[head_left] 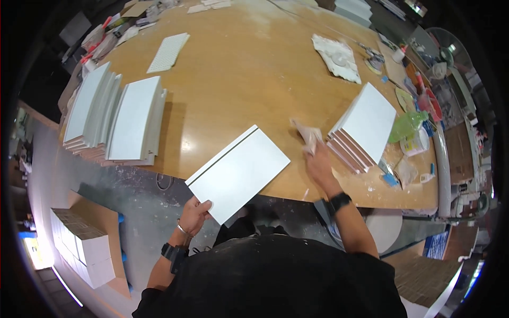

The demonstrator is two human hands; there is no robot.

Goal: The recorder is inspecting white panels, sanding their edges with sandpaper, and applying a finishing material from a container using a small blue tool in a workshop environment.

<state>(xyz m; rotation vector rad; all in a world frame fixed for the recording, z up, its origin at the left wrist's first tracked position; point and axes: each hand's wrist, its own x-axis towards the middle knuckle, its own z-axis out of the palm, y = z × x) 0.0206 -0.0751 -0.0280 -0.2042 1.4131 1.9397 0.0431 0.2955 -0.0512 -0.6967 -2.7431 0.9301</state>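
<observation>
A white rectangular panel [244, 172] with a dark groove along one long edge is tilted across the front edge of the table. My left hand [195, 215] grips its near corner, thumb on top and fingers underneath. To the right of the panel, my right hand [319, 163] is closed on a crumpled beige cloth or sheet [309, 135], its exact kind unclear, just above the tabletop. Beside that hand rises a stack of white panels [367, 122]. At the left, two more stacks, one white [136, 119] and one farther out [89, 106], stand on the table.
A wooden table [228, 79] spans the view. On its right lie a green bottle [407, 126], a white tub [415, 142] and a power sander [374, 61]. A white cloth [338, 57] and a white perforated sheet [168, 52] lie farther back. A box-like stack [85, 252] stands lower left.
</observation>
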